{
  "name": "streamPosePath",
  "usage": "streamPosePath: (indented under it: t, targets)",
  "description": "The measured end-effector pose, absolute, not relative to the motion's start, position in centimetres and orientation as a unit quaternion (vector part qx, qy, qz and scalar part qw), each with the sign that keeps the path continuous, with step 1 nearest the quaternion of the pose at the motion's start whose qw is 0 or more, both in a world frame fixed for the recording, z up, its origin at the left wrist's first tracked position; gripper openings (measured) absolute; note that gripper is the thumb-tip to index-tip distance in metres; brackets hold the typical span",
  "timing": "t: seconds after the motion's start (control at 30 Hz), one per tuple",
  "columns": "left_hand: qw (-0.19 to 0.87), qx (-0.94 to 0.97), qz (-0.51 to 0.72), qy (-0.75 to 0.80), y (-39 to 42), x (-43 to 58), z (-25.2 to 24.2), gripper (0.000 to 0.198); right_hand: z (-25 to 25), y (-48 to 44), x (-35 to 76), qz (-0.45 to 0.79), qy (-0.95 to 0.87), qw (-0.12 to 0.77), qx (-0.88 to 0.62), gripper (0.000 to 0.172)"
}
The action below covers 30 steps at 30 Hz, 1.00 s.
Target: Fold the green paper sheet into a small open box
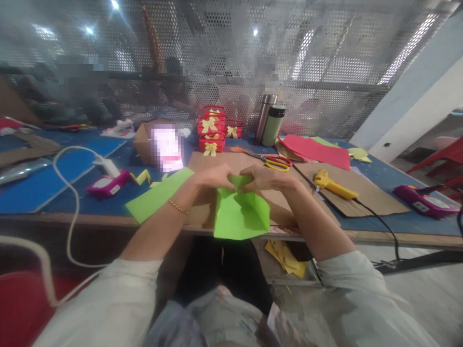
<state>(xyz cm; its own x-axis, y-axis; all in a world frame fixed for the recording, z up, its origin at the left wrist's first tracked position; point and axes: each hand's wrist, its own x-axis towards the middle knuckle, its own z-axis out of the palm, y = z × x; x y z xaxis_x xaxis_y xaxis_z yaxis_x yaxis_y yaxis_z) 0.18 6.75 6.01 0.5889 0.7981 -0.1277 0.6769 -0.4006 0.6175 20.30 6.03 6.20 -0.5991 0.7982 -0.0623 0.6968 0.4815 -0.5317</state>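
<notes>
"Green folded paper (240, 214): location?"

"At the near edge of the counter (83, 208), over brown cardboard (202, 205)."

"State of each hand?"

"Left hand (216, 176) pinches the paper's far end; right hand (265, 177) grips that same end, just beside. Yellow glue gun (336, 186) lies to the right."

Pinches folded green paper (243, 214) by its twelve-o'clock end in left hand (217, 176) and right hand (265, 178), at the six-o'clock edge of the worktop (376, 224); has red boxes (217, 127) at eleven o'clock, scissors (270, 158) at one.
</notes>
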Motion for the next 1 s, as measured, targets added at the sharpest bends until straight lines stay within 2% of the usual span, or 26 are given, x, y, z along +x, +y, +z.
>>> streamPosePath:
  t: [0.17,0.33,0.57,0.63,0.8,0.93,1.0]
  targets:
    - [0.31,0.837,0.096,0.441,6.4,0.5,6.3,0.017,6.2,6.2,20.1,0.235,-0.858,0.091,-0.448,0.037]
    - [0.306,0.838,0.096,0.44,6.3,1.0,6.2,0.016,6.3,6.3,20.1,0.232,-0.864,0.063,-0.442,0.025]
    - [0.298,0.841,0.095,0.441,6.6,0.8,6.0,0.013,6.4,6.2,19.9,0.262,-0.842,0.094,-0.462,0.016]
    - [0.295,0.852,0.102,0.419,6.7,0.5,6.1,0.024,6.6,6.0,20.0,0.254,-0.842,0.101,-0.465,0.014]
    - [0.276,0.862,0.131,0.404,6.8,-0.2,6.5,0.071,6.7,5.6,20.5,0.251,-0.849,0.131,-0.446,0.011]
    - [0.347,0.82,0.197,0.409,6.2,-0.7,6.3,0.102,6.3,5.8,21.0,0.25,-0.848,0.146,-0.443,0.01]
    - [0.394,0.774,0.226,0.442,5.8,-1.0,6.1,0.109,6.1,5.9,21.1,0.248,-0.847,0.148,-0.446,0.01]
